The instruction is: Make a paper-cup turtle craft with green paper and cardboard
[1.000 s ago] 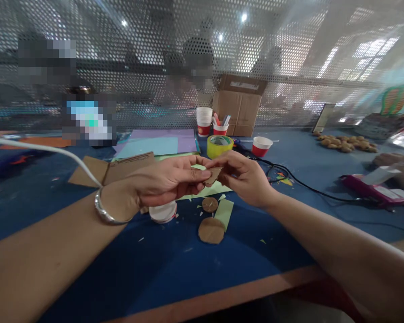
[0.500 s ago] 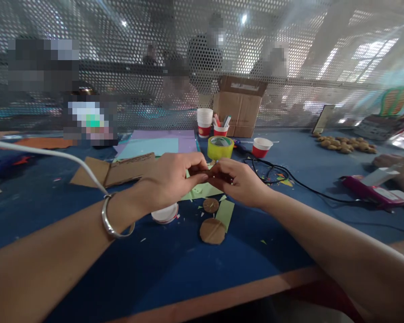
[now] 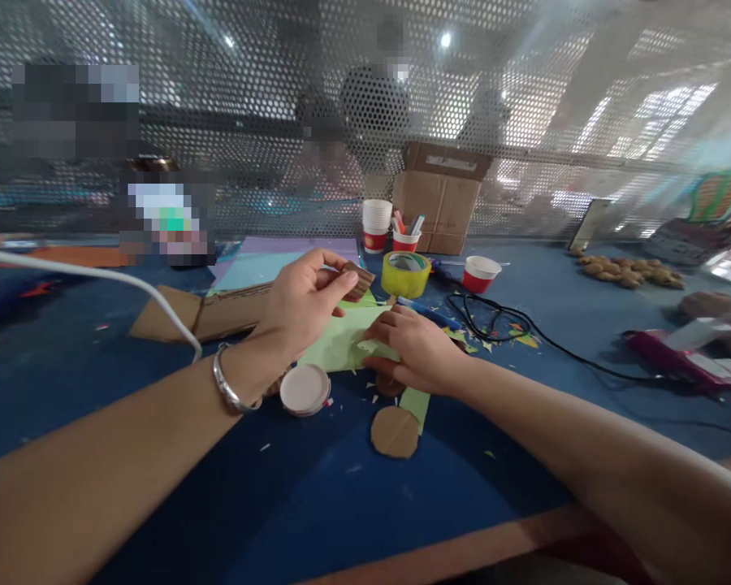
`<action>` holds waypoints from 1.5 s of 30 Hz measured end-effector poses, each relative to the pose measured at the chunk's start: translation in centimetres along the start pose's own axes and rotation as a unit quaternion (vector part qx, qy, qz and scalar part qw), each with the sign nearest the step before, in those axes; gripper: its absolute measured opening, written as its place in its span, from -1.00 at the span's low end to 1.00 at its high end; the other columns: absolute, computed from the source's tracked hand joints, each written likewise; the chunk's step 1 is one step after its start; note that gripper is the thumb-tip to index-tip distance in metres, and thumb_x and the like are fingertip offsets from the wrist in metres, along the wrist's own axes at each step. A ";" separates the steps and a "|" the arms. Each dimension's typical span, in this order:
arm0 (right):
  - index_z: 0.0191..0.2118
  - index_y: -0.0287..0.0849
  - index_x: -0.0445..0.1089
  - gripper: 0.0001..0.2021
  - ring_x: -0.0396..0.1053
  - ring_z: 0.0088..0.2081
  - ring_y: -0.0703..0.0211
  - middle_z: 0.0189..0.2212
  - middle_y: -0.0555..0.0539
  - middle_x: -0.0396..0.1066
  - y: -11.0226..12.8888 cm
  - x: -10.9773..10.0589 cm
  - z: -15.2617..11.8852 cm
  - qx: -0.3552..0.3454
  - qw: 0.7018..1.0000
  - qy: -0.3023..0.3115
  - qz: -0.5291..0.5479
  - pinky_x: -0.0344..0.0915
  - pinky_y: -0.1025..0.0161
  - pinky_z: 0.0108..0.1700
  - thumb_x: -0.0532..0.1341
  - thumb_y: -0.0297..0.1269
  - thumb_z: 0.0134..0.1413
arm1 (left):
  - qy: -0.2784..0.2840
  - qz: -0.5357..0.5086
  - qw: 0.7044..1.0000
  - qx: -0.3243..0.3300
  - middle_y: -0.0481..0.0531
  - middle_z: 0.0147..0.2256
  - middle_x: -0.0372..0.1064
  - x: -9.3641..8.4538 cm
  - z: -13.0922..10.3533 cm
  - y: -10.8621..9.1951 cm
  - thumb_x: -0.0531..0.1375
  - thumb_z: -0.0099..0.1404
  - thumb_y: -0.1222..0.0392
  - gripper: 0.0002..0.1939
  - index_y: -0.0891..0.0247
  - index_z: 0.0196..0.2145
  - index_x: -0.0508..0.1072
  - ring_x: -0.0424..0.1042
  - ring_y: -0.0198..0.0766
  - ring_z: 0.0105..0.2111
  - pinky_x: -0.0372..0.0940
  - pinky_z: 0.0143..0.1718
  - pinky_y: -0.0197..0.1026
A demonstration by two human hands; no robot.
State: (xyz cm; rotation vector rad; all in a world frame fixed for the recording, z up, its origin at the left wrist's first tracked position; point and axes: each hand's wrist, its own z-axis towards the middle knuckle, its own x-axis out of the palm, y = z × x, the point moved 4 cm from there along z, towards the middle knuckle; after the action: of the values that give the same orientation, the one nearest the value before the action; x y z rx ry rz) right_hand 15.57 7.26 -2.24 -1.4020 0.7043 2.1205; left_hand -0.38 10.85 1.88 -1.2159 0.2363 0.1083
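My left hand pinches a small piece of corrugated cardboard between thumb and fingers, above the green paper. Lower and to the right, my right hand reaches over that paper with thumb and fingers apart. A small pale green cut piece shows between its fingertips; whether they touch it I cannot tell. Under the right hand lies a small cardboard disc, partly hidden. Nearer me are a larger cardboard disc and a green paper strip. A white round lid-like disc lies by my left wrist.
Behind the hands stand yellow tape, stacked paper cups, a cup of markers and a red-white cup. A black cable leads to a purple device. Folded cardboard and a white cable lie left.
My hands have moved apart. The left keeps the cardboard piece and has risen slightly; the right has let go of it and moved down over the green paper.
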 end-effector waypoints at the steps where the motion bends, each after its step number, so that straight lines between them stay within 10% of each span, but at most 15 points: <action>1: -0.07 -0.25 0.51 -0.76 0.37 -0.11 -0.04 -0.18 -0.23 0.50 -0.1 0.0 0.0 0.002 1.000 -0.008 0.010 0.30 0.04 0.00 0.24 -0.21 0.26 | -0.005 -0.008 1.000 -0.005 0.00 -0.40 0.53 -0.1 0.0 0.1 0.29 0.26 0.10 -0.82 0.20 -0.24 0.43 0.54 -0.20 -0.36 0.41 -0.46 -0.25; 8: -0.20 -0.18 0.50 -0.85 0.41 -0.25 0.17 -0.28 -0.08 0.52 -0.9 -1.8 -0.5 0.076 0.981 -0.111 0.136 0.32 0.24 -0.18 0.17 -0.32 0.30 | 0.024 -0.019 0.998 -0.048 0.02 -0.35 0.56 0.2 -0.1 0.6 0.31 0.23 0.20 -0.85 0.24 -0.26 0.44 0.55 -0.25 -0.38 0.47 -0.28 -0.16; 17: -0.27 -0.18 0.46 -0.79 0.36 -0.41 0.27 -0.45 0.02 0.43 -2.8 -3.5 -1.3 0.187 0.843 -0.258 0.434 0.34 0.30 -0.36 0.34 -0.13 0.12 | 0.135 -0.177 0.959 -0.173 -0.03 -0.34 0.54 2.9 -2.1 0.7 0.29 0.24 0.33 -0.84 0.23 -0.22 0.40 0.57 -0.27 -0.26 0.45 -0.22 -0.21; 26: -0.29 -0.20 0.47 -0.77 0.27 -0.43 0.31 -0.44 0.03 0.40 -3.0 -3.6 -1.4 0.192 0.856 -0.292 0.381 0.22 0.31 -0.37 0.36 -0.13 0.09 | 0.149 -0.292 0.916 -0.231 -0.02 -0.36 0.58 4.3 -3.1 0.6 0.23 0.20 0.48 -0.82 0.25 -0.30 0.40 0.62 -0.26 -0.25 0.44 0.03 -0.15; 45: -0.24 -0.19 0.46 -0.67 0.30 -0.45 0.30 -0.44 0.02 0.41 -3.1 -3.1 -1.4 0.221 0.835 -0.237 0.444 0.23 0.34 -0.46 0.38 -0.01 0.05 | 0.094 -0.215 0.960 -0.154 -0.03 -0.42 0.56 4.0 -2.8 1.2 0.36 0.20 0.30 -0.82 0.28 -0.34 0.39 0.59 -0.28 -0.34 0.47 -0.23 -0.22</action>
State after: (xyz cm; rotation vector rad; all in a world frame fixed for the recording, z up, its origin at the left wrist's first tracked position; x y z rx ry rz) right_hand 19.60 8.26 -0.32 -0.2315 1.7105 2.5347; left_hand 2.94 8.43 -1.11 -1.5638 0.1167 -0.3629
